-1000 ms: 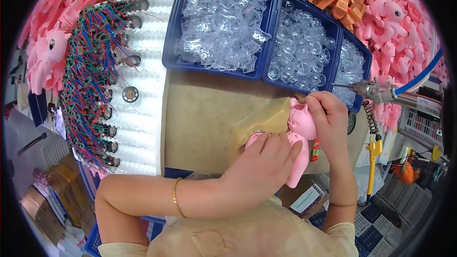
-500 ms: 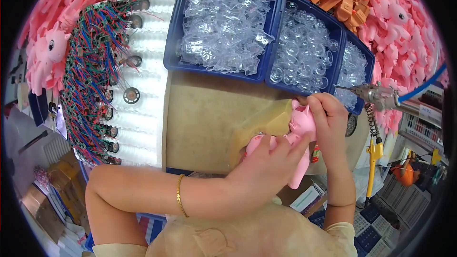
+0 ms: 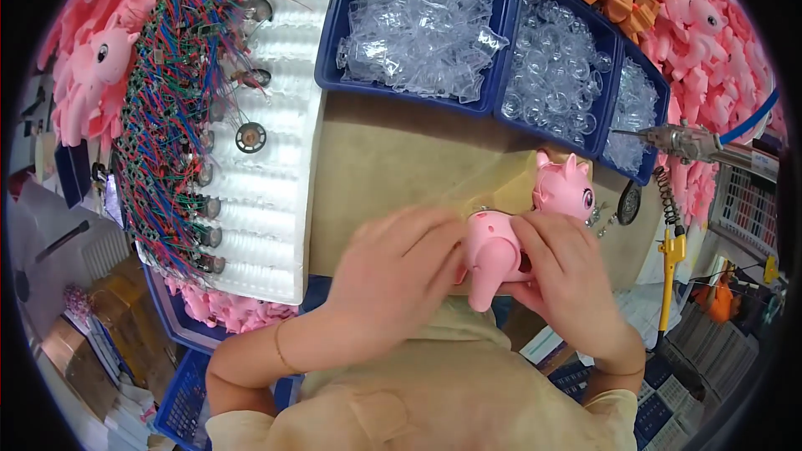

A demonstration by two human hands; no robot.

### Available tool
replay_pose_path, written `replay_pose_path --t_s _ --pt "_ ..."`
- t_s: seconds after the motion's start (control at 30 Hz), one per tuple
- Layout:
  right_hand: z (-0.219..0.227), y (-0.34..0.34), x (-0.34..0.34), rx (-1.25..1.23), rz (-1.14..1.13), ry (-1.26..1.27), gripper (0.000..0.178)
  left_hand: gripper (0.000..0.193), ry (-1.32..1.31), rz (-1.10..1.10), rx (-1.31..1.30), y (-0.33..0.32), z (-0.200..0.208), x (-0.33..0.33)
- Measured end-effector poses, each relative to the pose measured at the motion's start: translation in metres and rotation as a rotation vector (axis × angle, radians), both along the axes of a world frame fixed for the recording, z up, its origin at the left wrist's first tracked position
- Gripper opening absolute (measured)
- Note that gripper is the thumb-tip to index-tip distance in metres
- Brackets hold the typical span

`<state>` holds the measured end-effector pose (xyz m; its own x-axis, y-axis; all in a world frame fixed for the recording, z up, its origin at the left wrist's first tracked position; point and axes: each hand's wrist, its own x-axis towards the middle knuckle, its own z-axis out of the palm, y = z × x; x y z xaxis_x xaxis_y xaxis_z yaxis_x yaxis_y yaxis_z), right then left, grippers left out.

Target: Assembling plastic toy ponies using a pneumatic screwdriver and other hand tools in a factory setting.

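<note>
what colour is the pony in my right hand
The pony is pink, best seen in the head view.

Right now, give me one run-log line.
right hand: holding pink toy pony | left hand: blurred, beside pony's rump, contact unclear | left: white tray, wired speakers | ahead: blue bins, clear plastic parts

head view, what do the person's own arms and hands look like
Short cream cloth sleeves end on the upper arms. A thin gold-coloured bracelet circles the left forearm; none shows on the right. The left hand, somewhat blurred, and right hand wear no gloves.
</note>
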<state>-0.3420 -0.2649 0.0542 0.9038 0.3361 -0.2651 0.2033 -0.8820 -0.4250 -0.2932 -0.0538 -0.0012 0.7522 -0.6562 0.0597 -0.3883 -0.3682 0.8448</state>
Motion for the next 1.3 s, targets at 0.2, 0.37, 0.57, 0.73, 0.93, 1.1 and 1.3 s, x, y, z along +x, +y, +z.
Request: replay_pose_path --t_s 0.2,0.37,0.57,0.73,0.93,1.1,1.3 --pt "0.0 0.003 0.006 -0.032 0.047 0.033 0.065 0.038 -0.258 0.036 0.043 0.007 -0.028 -0.033" --pt "0.006 0.01 0.011 -0.098 0.023 0.043 0.062 0.041 -0.198 -0.029 0.076 0.006 -0.023 -0.029" --pt "-0.002 -0.002 0.004 0.007 -0.031 -0.017 0.053 0.038 -0.162 -0.14 -0.087 -0.035 -0.003 -0.021" --pt "-0.016 -0.039 0.011 0.305 -0.417 -0.216 0.021 0.037 -0.462 -0.268 0.118 -0.055 0.009 -0.019" --pt "-0.047 -0.04 0.05 0.249 -0.569 -0.112 0.021 0.044 -0.757 -0.388 0.43 -0.067 0.014 -0.02" --pt "-0.047 -0.032 0.048 0.234 -0.623 -0.156 0.026 0.045 -0.61 -0.342 0.41 -0.072 0.014 -0.023" --pt "-0.05 -0.027 0.049 0.087 -0.546 -0.206 0.024 0.046 -0.562 -0.401 0.328 -0.066 0.012 -0.014"
